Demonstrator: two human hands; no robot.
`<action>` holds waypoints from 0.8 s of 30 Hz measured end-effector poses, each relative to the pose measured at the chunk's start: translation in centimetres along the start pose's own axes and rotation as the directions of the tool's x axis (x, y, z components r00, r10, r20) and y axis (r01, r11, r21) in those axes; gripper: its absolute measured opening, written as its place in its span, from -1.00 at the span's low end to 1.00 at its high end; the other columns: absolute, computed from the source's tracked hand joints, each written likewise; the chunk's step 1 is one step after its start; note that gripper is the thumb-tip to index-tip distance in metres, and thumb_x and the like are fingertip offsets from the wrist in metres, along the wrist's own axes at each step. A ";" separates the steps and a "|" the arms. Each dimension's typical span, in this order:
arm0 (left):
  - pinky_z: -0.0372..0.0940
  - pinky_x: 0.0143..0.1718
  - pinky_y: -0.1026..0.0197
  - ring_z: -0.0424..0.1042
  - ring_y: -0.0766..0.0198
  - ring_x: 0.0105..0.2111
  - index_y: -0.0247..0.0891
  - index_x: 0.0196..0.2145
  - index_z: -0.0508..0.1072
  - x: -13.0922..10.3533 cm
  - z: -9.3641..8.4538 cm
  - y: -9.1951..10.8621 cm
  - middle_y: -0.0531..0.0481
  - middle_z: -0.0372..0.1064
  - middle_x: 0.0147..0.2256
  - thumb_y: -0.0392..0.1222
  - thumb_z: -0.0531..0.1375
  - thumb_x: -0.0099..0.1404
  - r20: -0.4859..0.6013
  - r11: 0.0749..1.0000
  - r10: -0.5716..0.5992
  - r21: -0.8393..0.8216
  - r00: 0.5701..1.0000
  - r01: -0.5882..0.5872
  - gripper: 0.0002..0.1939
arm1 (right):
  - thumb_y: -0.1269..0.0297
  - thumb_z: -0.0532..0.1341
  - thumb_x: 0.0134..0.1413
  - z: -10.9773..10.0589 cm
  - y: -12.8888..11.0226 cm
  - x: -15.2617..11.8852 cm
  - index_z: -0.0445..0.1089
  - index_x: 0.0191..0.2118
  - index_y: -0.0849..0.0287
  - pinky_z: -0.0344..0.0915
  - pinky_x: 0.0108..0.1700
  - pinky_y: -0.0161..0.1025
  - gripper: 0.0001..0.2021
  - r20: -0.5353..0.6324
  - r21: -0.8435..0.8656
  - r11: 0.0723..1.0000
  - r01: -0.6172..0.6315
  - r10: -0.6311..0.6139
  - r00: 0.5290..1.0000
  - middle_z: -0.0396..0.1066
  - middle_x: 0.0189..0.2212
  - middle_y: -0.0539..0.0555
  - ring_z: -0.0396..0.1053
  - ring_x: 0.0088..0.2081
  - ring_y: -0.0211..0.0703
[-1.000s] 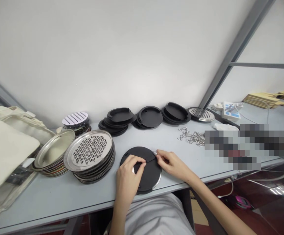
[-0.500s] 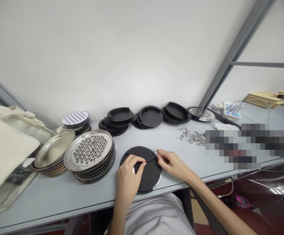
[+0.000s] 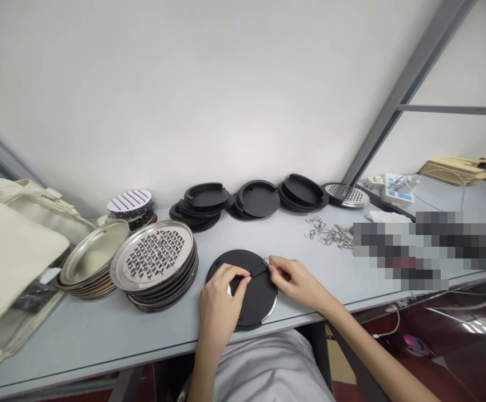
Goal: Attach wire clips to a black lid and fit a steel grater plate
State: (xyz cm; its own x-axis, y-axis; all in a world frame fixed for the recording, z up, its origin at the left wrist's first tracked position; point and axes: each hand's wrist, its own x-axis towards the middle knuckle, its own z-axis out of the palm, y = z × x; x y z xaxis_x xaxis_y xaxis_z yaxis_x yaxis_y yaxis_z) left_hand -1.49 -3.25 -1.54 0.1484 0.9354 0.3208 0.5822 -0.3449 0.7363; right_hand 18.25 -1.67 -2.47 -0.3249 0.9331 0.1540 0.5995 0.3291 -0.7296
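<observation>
At the near edge of the grey table (image 3: 100,329), a round black disc (image 3: 257,304) lies flat in front of the person, a strip of shiny metal rim showing at its lower right. Left hand (image 3: 221,296) rests over the disc's left part; thumb and index tips nearly meet, narrow pinch, can't tell if anything sits between them. Right hand (image 3: 293,279) is at the disc's upper right edge, thumb and index closed on a small metal clip (image 3: 266,262). Left of the disc, well apart from it: grater stack (image 3: 157,257), top plate tilted, with a stack of pale round plates (image 3: 96,254) just beside. Behind, near the wall: three piles of black lids (image 3: 259,201) in a row, perforated disc (image 3: 347,195) at the right end. Loose metal hooks (image 3: 338,237) lie in front of these, to the right.
</observation>
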 end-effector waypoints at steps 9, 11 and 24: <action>0.19 -0.22 0.31 0.40 0.36 -0.27 -0.09 -0.34 0.45 -0.1 0.0 0.0 0.18 0.41 -0.27 -0.29 0.16 0.27 0.005 1.000 -0.009 -0.002 1.000 0.009 -0.89 | 0.28 -0.06 0.26 -0.1 0.1 0.1 -0.07 -0.50 0.13 -0.06 -0.49 -0.34 -0.72 0.004 -0.013 1.000 -0.011 0.011 1.000 -0.04 -0.61 -0.14 -0.04 -0.56 -0.33; 0.19 -0.21 0.31 0.40 0.36 -0.26 -0.09 -0.34 0.44 -0.1 0.0 0.0 0.18 0.41 -0.27 -0.30 0.17 0.27 0.005 1.000 -0.006 -0.001 1.000 0.006 -0.89 | 0.31 -0.05 0.24 -0.1 0.1 0.1 -0.07 -0.50 0.13 -0.07 -0.50 -0.35 -0.73 0.002 -0.012 1.000 -0.008 0.008 1.000 -0.05 -0.62 -0.14 -0.05 -0.56 -0.33; 0.18 -0.22 0.32 0.39 0.37 -0.25 -0.07 -0.33 0.45 -0.1 0.1 -0.1 0.20 0.41 -0.26 -0.29 0.17 0.27 -0.001 1.000 -0.004 -0.004 1.000 0.004 -0.89 | 0.34 -0.03 0.22 -0.1 0.0 0.0 -0.07 -0.51 0.13 -0.03 -0.47 -0.34 -0.73 0.005 -0.041 0.999 0.021 -0.020 1.000 -0.03 -0.60 -0.13 -0.02 -0.55 -0.33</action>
State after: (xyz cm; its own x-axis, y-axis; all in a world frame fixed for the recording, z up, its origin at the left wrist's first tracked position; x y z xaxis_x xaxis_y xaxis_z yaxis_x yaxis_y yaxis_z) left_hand -1.49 -3.29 -1.67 0.1454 0.9366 0.3189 0.5799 -0.3418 0.7395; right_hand 18.31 -1.68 -2.42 -0.3407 0.9255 0.1656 0.6219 0.3539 -0.6986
